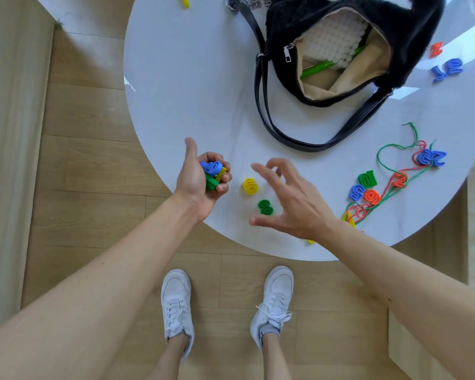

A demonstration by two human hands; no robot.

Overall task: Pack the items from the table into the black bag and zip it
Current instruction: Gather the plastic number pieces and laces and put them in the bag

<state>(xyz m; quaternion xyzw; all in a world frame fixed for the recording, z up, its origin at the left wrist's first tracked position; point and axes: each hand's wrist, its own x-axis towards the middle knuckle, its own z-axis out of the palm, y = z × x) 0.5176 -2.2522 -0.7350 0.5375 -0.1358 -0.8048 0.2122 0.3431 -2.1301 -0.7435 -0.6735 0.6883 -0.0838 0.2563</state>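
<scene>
Left hand (200,182) palm-up, fingers curled, right hand (288,198) spread, hovering

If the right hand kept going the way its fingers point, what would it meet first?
Probably the yellow 6, ahead of the spread fingers of the right hand; the green 8 lies nearer its thumb. Height over the table is unclear.

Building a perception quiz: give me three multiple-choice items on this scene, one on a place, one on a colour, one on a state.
1. Where does the yellow 6 lie? A on the table between left hand and right hand; B in the bag; C on the floor.
2. What colour is the 8 by the right hand? A red; B green; C blue.
3. The black bag is: A zipped; B upside down; C open.
1 A, it rests on the table; 2 B, plainly green; 3 C, lining and green pen show.
</scene>
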